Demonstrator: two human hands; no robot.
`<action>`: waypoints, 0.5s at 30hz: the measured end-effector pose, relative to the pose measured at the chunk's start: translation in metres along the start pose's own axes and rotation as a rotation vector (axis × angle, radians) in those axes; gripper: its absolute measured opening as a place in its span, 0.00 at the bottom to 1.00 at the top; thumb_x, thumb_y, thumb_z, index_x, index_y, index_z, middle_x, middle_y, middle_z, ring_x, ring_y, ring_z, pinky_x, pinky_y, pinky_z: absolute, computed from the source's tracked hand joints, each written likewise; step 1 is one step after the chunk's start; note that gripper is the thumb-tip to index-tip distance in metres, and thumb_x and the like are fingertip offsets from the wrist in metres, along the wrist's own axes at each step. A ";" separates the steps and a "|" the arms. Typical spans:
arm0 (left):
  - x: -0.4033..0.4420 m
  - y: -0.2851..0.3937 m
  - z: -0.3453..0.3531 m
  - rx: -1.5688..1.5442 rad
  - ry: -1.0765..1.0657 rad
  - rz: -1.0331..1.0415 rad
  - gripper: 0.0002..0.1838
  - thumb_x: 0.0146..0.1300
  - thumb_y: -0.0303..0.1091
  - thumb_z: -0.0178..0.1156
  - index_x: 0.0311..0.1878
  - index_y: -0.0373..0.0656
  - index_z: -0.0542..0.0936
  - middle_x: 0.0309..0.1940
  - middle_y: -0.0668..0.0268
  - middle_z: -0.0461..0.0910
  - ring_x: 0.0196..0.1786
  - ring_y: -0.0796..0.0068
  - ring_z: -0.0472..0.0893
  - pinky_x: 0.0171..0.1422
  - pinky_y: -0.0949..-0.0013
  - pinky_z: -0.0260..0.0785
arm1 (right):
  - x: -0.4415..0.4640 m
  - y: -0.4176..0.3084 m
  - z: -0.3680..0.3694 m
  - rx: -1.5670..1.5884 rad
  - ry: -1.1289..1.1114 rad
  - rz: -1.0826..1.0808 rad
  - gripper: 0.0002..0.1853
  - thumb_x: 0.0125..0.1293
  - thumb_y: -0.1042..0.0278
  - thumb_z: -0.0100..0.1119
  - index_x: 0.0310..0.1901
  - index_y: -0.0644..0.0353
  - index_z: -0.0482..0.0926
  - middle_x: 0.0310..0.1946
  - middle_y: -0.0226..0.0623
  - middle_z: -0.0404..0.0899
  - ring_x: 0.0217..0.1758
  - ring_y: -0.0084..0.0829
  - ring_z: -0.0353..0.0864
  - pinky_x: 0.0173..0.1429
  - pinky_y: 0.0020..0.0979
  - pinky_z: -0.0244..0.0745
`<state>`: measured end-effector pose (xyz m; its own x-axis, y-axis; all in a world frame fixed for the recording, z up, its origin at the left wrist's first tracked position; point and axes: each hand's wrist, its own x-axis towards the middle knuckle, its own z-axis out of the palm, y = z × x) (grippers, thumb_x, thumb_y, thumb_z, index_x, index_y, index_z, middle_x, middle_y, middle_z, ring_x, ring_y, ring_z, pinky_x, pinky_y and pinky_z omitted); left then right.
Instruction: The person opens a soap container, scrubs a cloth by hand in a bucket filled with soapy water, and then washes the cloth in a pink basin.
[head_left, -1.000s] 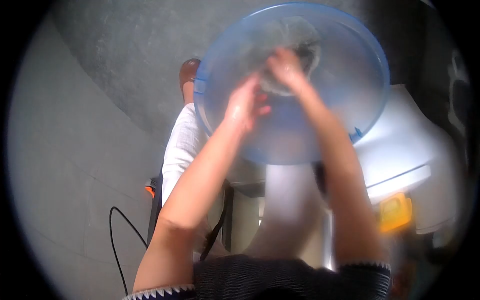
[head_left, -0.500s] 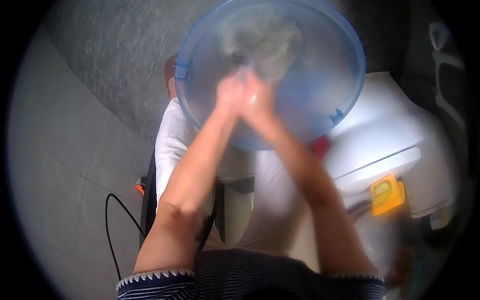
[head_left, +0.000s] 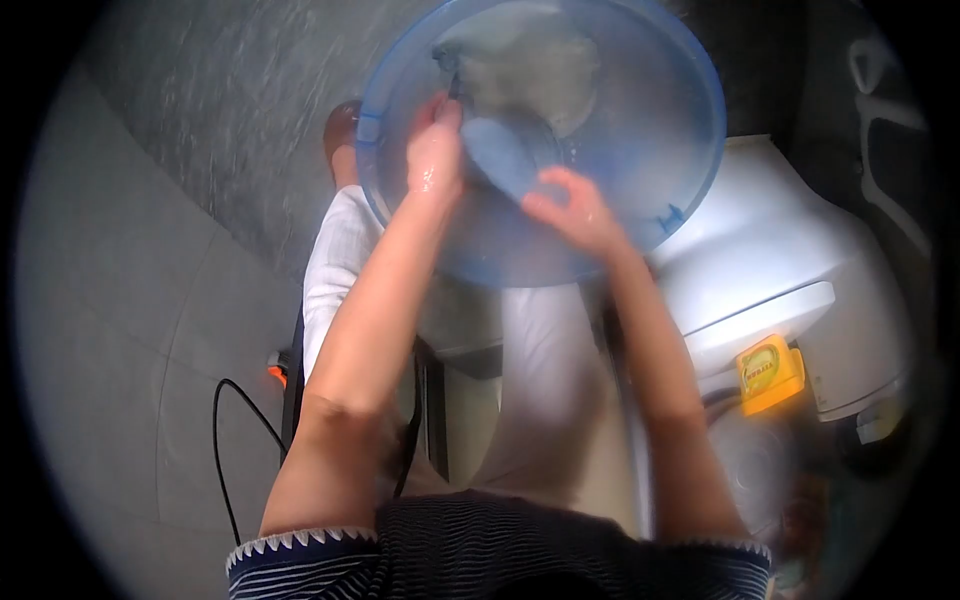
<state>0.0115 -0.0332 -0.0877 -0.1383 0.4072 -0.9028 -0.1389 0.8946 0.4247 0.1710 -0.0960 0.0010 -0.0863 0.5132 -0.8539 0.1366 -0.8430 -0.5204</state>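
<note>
A light blue piece of wet cloth, sock-like in shape [head_left: 498, 155], stretches slantwise between my two hands over a blue-rimmed basin [head_left: 716, 130]. My left hand [head_left: 435, 150] is closed on its upper left end, with a dark bit of fabric beside the fingers. At the lower right end, the curled thumb and forefinger of my right hand [head_left: 582, 213] pinch the cloth; blur softens the exact contact. Just beyond, a pale greyish bundle of cloth [head_left: 535, 75] lies in the basin. Both hands are wet.
A white glossy appliance or container [head_left: 770, 250] stands at the right, with a yellow labelled box [head_left: 770, 375] on its near side. A black cable [head_left: 222, 440] loops on the grey tiled floor [head_left: 110, 400] at the left. My white-trousered legs [head_left: 340, 235] flank the basin.
My hands were pressed together over the basin, blurred by motion. Now they are apart, the left further up and left, the right to the right, with the light blue cloth stretched between them.
</note>
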 end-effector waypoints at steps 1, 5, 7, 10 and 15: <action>0.004 -0.002 0.000 -0.045 0.013 0.001 0.21 0.57 0.31 0.54 0.55 0.37 0.68 0.43 0.59 0.73 0.42 0.68 0.74 0.42 0.68 0.68 | -0.006 -0.006 0.004 0.019 -0.010 -0.039 0.11 0.56 0.71 0.58 0.40 0.64 0.74 0.32 0.27 0.75 0.36 0.20 0.70 0.43 0.22 0.66; -0.004 0.003 0.013 -0.311 0.042 -0.132 0.20 0.59 0.27 0.54 0.55 0.35 0.65 0.35 0.60 0.72 0.30 0.71 0.74 0.33 0.70 0.68 | 0.004 -0.007 0.007 0.325 0.037 -0.176 0.11 0.51 0.78 0.54 0.38 0.65 0.73 0.31 0.29 0.75 0.36 0.20 0.71 0.43 0.21 0.67; -0.010 0.007 0.018 -0.379 0.054 -0.189 0.19 0.59 0.27 0.53 0.53 0.35 0.66 0.32 0.61 0.71 0.28 0.72 0.73 0.31 0.71 0.67 | 0.027 -0.005 0.004 0.557 0.123 -0.138 0.12 0.48 0.81 0.51 0.38 0.65 0.72 0.31 0.31 0.75 0.34 0.21 0.72 0.41 0.21 0.67; -0.009 0.010 0.019 -0.366 0.091 -0.212 0.13 0.61 0.30 0.52 0.48 0.36 0.68 0.27 0.62 0.70 0.24 0.73 0.71 0.27 0.71 0.66 | 0.061 -0.005 0.008 0.459 0.291 0.058 0.13 0.48 0.83 0.45 0.37 0.65 0.70 0.32 0.38 0.77 0.35 0.26 0.75 0.40 0.28 0.71; -0.019 0.014 0.015 -0.298 -0.016 -0.573 0.16 0.61 0.39 0.51 0.42 0.33 0.72 0.31 0.62 0.72 0.32 0.70 0.73 0.33 0.65 0.67 | 0.029 -0.031 0.077 -0.432 0.494 -0.471 0.08 0.52 0.67 0.56 0.35 0.57 0.77 0.29 0.39 0.78 0.32 0.41 0.78 0.38 0.35 0.73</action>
<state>0.0270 -0.0253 -0.0653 0.0533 -0.1154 -0.9919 -0.4529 0.8825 -0.1270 0.0881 -0.0676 -0.0078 0.2021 0.8964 -0.3944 0.5728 -0.4348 -0.6948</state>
